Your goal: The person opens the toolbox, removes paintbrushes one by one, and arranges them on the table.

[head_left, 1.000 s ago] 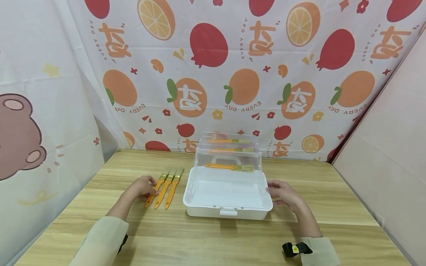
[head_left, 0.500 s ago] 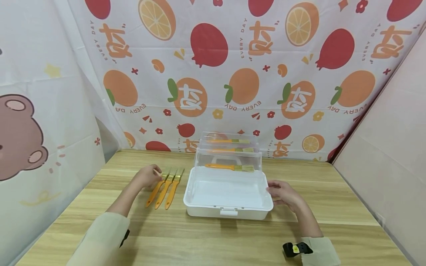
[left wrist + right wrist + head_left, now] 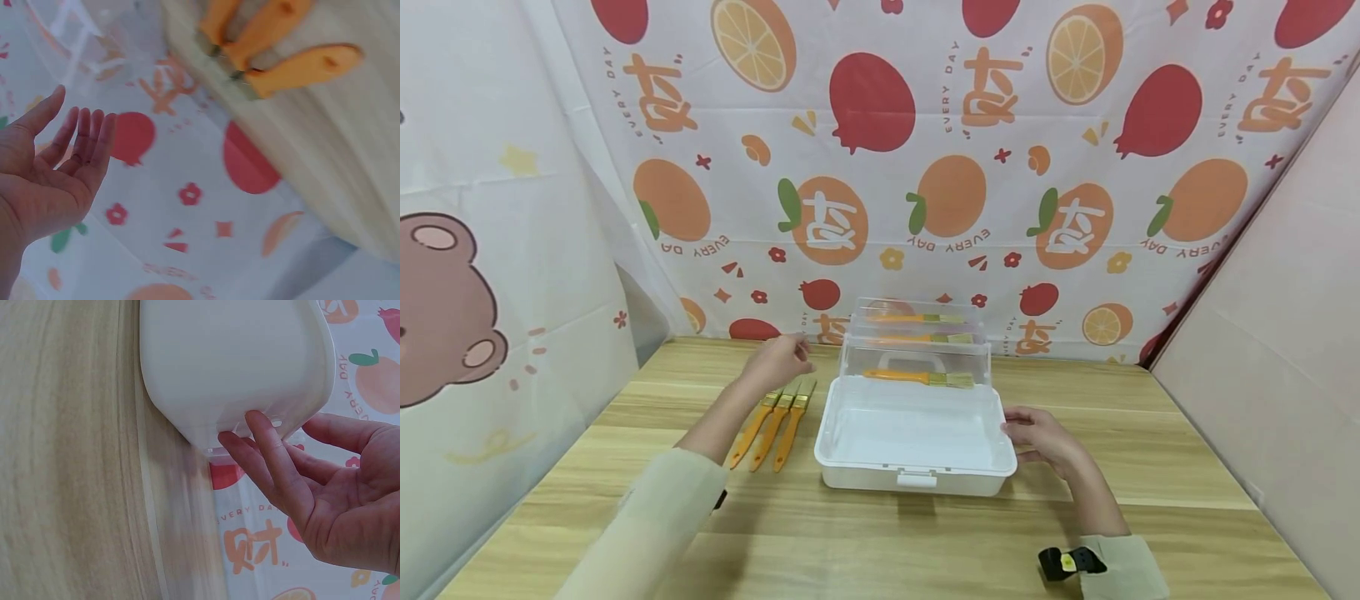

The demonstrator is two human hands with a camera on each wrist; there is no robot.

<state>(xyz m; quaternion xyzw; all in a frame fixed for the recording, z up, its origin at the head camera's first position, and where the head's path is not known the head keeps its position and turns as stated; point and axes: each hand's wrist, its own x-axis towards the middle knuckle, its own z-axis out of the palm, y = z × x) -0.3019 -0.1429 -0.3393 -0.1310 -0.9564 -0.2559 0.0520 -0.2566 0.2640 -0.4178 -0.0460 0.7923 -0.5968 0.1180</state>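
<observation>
My left hand [image 3: 781, 360], palm facing up in the left wrist view with its fingers extended, holds nothing. It hovers over the bristle ends of three paintbrushes [image 3: 787, 433], which lie side by side with orange handles and pale bristles. Near the middle of the table stands a white plastic storage box [image 3: 913, 481], its clear upper tiers [image 3: 917, 360] raised at the back. A paintbrush [image 3: 897, 376] lies across each of the three levels. My right hand [image 3: 1043, 437] holds the box's right side; fingertips [image 3: 255, 419] press the outer wall, thumb at the rim.
The wooden table [image 3: 820, 550] ends at a fruit-print cloth [image 3: 947, 108] hung behind it. Pale cloth walls [image 3: 1285, 275] flank the table on both sides. A white latch [image 3: 916, 480] juts from the box's front.
My left hand has risen from beside the brush handles, moving away from me and rightward past the bristles towards the raised tiers. The right hand, box and brushes have stayed put.
</observation>
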